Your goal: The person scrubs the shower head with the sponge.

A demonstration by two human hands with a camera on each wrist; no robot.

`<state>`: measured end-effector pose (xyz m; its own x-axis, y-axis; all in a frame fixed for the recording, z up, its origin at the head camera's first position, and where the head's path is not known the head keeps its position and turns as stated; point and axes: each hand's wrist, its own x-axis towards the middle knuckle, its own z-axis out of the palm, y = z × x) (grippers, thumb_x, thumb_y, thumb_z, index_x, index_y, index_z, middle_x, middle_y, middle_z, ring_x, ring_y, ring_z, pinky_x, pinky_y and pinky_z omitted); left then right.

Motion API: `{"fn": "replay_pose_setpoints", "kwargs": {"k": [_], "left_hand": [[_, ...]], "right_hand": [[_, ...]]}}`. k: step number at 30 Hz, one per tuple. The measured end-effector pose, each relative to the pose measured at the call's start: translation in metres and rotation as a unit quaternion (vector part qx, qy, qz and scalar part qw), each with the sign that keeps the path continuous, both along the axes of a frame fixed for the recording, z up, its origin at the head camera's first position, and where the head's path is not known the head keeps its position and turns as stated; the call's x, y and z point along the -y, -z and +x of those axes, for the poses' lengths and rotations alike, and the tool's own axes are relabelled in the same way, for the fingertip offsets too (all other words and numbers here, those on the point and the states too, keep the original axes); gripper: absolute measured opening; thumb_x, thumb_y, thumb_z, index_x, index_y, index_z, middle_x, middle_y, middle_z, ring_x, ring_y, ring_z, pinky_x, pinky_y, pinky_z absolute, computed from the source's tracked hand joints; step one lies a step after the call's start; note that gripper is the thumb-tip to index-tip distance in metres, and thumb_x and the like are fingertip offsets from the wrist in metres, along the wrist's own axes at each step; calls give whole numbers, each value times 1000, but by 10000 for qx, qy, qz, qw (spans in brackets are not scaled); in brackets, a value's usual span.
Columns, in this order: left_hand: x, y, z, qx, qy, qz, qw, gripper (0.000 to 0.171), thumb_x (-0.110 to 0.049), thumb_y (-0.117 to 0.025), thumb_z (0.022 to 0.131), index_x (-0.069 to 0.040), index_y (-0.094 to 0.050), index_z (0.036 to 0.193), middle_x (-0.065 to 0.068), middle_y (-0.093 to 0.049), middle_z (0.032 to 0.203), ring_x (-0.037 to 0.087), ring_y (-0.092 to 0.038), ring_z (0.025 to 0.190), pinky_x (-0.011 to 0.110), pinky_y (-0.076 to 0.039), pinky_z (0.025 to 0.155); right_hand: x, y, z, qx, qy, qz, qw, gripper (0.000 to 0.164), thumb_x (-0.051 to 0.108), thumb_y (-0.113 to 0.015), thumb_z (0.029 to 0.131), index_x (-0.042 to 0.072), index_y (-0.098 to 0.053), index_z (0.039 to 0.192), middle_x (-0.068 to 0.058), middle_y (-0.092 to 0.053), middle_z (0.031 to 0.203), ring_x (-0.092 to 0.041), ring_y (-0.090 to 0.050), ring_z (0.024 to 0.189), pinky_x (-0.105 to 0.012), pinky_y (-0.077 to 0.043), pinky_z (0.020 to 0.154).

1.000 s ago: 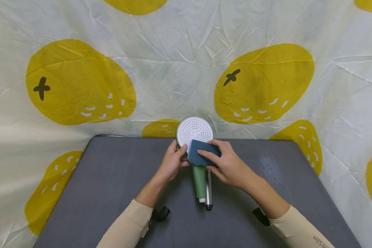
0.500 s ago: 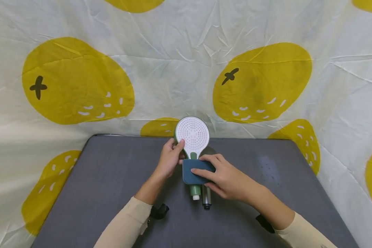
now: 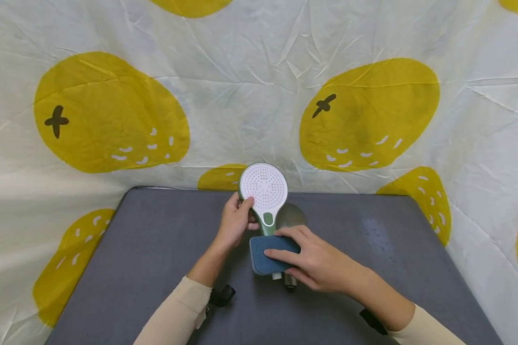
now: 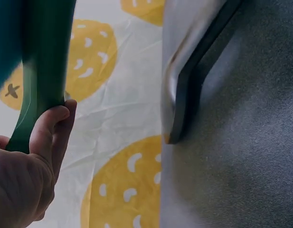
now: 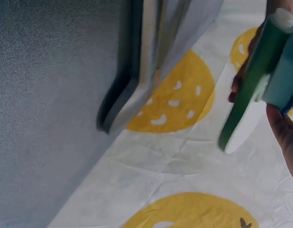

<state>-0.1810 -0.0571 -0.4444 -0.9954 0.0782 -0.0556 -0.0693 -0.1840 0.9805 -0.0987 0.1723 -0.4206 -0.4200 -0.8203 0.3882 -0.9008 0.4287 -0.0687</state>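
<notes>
My left hand (image 3: 234, 221) holds a green shower head (image 3: 264, 187) with a white, nozzle-dotted face, its thumb at the face's left edge. The handle points down toward me, mostly covered by a blue sponge (image 3: 262, 266); only its white end shows below. My right hand (image 3: 321, 267) grips that sponge against the handle, fingers spread over the top. In the left wrist view the fingers of the left hand (image 4: 27, 175) curl at the green back (image 4: 49, 61). The right wrist view catches the sponge (image 5: 280, 80) along the handle (image 5: 253, 76).
A second, chrome shower head (image 3: 291, 214) lies on the dark grey table (image 3: 168, 249), partly behind the right hand. Its bent profile shows in both wrist views. Behind the table hangs a white curtain (image 3: 241, 115) with yellow fruit prints.
My right hand has slid the sponge from the lower face of the green shower head down along the handle toward its end. The left hand has shifted slightly left with the shower head.
</notes>
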Motion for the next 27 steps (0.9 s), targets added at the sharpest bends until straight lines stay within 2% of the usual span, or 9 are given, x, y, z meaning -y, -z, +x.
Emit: {"fn": "replay_pose_setpoints", "kwargs": {"k": [3,6,10,13,18,21,27], "left_hand": [[-2,0,2,-156,-63,-164,9997,23,-12,-52,105,-2,-58,125,4,-65,76,12,-63,55,25,-53,44],[-3,0,3,-314,-63,-319,9990,25,-10,-52,104,-2,-60,126,4,-63,76,12,-59,53,26,-50,43],[-5,-2,4,-264,176,-87,9995,27,-10,-50,105,0,-58,129,9,-68,81,17,-68,55,41,-61,49],[-5,-3,4,-214,241,57,9995,27,-10,-50,106,0,-57,131,12,-69,84,19,-71,56,45,-62,50],[-3,-1,0,-240,26,-22,9997,26,-10,-52,106,0,-59,130,11,-68,83,18,-69,55,33,-58,44],[-2,-1,-3,-223,-124,-99,9996,25,-12,-53,106,0,-60,128,11,-69,81,18,-69,55,34,-58,44],[1,-2,-9,-231,-490,-482,9974,18,-11,-57,104,1,-63,116,8,-68,76,16,-66,51,46,-60,47]], "right_hand": [[-1,3,-13,-141,223,-127,9996,58,25,-79,93,26,-57,147,-17,-50,146,-32,-52,125,-48,-56,98],[-3,5,-27,-271,520,-425,9974,62,21,-83,89,24,-59,146,-21,-49,146,-37,-52,127,-51,-56,98],[-8,4,-40,-140,837,-787,9933,63,18,-83,88,24,-59,146,-22,-47,148,-39,-49,132,-54,-52,102],[-10,2,-43,21,861,-805,9930,61,19,-82,90,24,-59,146,-21,-47,149,-38,-49,132,-54,-52,102],[-11,-2,-38,174,513,-526,9971,63,18,-84,88,24,-59,146,-21,-47,148,-35,-49,132,-53,-53,101],[-11,-5,-28,191,230,-318,9990,61,22,-82,91,25,-58,147,-19,-49,148,-33,-49,132,-51,-53,101],[-9,-11,-2,126,-185,244,9994,58,24,-80,91,30,-58,145,-13,-50,147,-28,-52,125,-44,-55,100]]}}
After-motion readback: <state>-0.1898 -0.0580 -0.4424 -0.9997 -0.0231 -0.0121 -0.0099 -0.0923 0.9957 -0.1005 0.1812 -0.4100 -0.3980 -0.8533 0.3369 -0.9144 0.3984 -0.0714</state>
